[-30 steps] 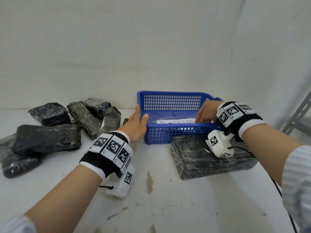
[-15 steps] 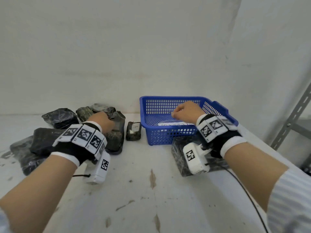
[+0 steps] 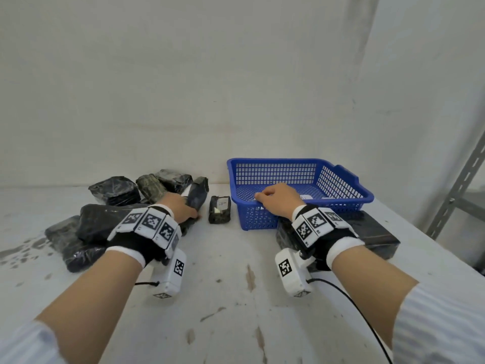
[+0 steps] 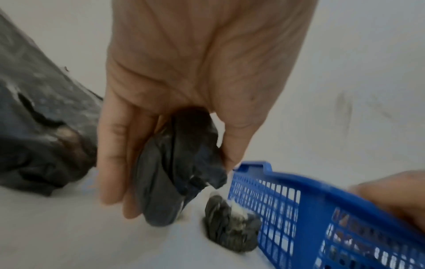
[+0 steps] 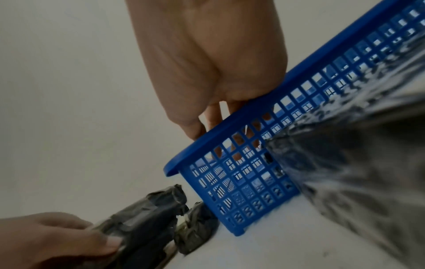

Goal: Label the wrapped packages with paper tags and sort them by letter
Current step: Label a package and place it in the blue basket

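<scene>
Head view: the white table (image 3: 231, 298) carries all items, its surface scuffed with dark marks; the blue basket (image 3: 341, 198) sits at the far right, one end resting on a large flat wrapped package (image 3: 378, 236) that lies partly under it; a white paper strip (image 3: 307, 197) lies on the basket floor, its writing too small to read; a pile of dark wrapped packages (image 3: 105, 222) occupies the far left of the table, several overlapping; a long dark package (image 3: 198, 193) stands tilted at the pile's right edge; a small wrapped package (image 3: 220, 209) with a white tag on top lies alone between that pile and the basket, just beside the basket's left end.

Left hand (image 3: 181, 210): fingers and thumb curled round the long dark package (image 4: 179, 169), gripping its lower end; the left wrist view shows the package raised slightly off the table, though motion blur limits certainty.

Right hand (image 3: 278, 197): positioned over the basket's near rim (image 5: 253, 109), fingers curled down inside the basket; whether they pinch a tag cannot be told, as the mesh hides the fingertips in the right wrist view.
</scene>
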